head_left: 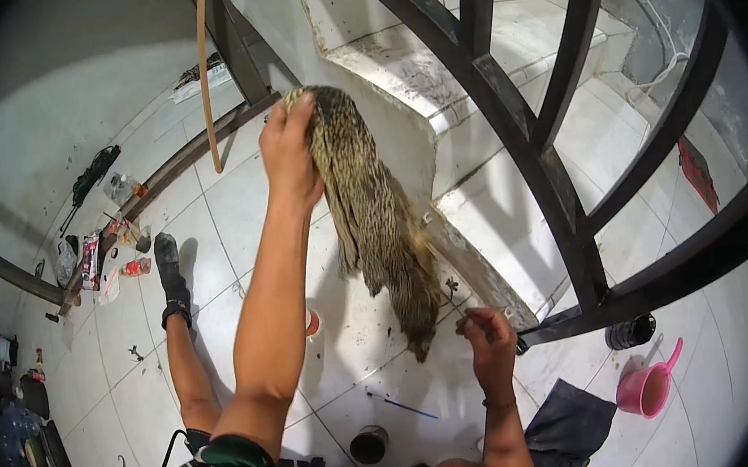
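Note:
My left hand [288,156] is raised in front of me, closed around the upper end of a long, limp animal skin [370,189]. The skin is mottled dark brown and yellowish, with a streaked surface that could be fur or feathers. It hangs down to the right, narrowing to a darker tip close to my right hand [490,339]. The fingers of that hand are pinched together, apart from the skin, on something small and dark that I cannot make out. A thin dark twig-like piece [451,290] shows just above those fingers.
A black metal railing [525,120] curves beside white steps [430,66] at the right. On the tiles are a black cup [369,445], a thin brush [401,405], a dark cloth [568,422] and a pink dipper [645,390]. A small bottle [134,267] and litter lie left.

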Demonstrator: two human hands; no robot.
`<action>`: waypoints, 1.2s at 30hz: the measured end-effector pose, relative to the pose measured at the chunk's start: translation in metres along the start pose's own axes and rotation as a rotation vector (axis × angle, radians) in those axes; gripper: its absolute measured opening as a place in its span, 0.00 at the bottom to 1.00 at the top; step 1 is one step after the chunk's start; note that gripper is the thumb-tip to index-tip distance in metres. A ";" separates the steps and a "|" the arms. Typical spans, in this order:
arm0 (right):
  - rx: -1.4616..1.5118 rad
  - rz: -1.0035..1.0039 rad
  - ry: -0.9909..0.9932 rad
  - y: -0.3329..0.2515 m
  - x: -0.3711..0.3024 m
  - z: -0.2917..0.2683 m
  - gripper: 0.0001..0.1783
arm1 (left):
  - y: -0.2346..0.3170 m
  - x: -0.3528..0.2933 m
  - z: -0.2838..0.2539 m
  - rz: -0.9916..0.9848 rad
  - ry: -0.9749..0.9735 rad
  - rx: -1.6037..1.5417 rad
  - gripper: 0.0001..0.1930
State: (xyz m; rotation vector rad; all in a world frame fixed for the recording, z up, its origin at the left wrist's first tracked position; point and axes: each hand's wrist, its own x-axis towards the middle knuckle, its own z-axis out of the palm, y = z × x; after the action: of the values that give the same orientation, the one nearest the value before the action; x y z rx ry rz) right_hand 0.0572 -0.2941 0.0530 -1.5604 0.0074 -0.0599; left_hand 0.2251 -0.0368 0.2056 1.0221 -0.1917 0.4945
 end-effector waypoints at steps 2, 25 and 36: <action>-0.038 0.025 0.013 0.020 -0.005 -0.003 0.07 | -0.022 0.041 0.002 0.095 0.048 0.224 0.07; -0.870 -0.475 -0.871 0.162 0.036 0.065 0.26 | -0.076 0.162 0.010 0.310 -1.065 1.778 0.22; -0.989 -0.412 -0.781 0.165 0.055 0.080 0.28 | -0.075 0.132 0.000 0.406 -1.073 1.229 0.24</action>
State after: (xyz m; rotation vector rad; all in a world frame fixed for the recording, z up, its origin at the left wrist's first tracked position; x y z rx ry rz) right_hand 0.1211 -0.2151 -0.1092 -2.4468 -1.0355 0.2736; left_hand 0.3767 -0.0283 0.1983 2.4291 -1.1640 0.3511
